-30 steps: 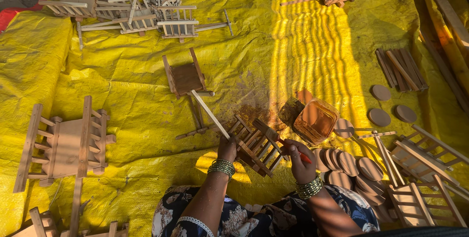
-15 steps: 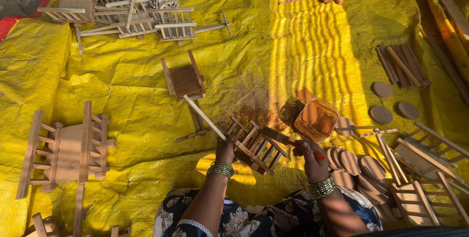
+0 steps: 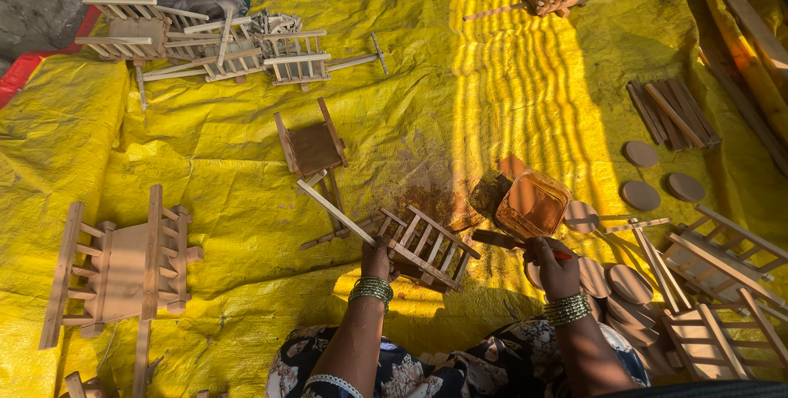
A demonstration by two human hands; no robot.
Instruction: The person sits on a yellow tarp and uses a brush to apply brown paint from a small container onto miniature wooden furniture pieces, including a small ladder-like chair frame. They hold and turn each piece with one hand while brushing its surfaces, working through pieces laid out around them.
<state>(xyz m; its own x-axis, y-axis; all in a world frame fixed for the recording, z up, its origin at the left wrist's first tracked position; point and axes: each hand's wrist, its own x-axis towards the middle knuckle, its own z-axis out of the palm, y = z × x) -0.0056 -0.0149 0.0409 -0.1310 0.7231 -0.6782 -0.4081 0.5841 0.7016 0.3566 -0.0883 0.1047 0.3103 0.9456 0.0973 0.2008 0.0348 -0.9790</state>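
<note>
I sit on a yellow tarp (image 3: 246, 168). My left hand (image 3: 376, 260) grips a small slatted wooden cart frame (image 3: 427, 246) by its near left end; a long wooden handle juts up-left from it. My right hand (image 3: 555, 267) holds a paintbrush (image 3: 501, 240) with a red handle, its dark bristles close to the frame's right side. Just beyond the brush stands an orange plastic container of brown stain (image 3: 532, 203). Both wrists wear bangles.
Round wooden discs (image 3: 640, 195) and a heap of them (image 3: 624, 283) lie at the right, with bare slatted frames (image 3: 722, 283) and a bundle of sticks (image 3: 673, 112). A stained cart (image 3: 312, 150) lies ahead, an unstained one (image 3: 123, 263) at left, more parts (image 3: 222, 45) far back.
The brush hand has shifted slightly right and down, away from the frame, toward the discs. The left hand keeps its hold on the frame.
</note>
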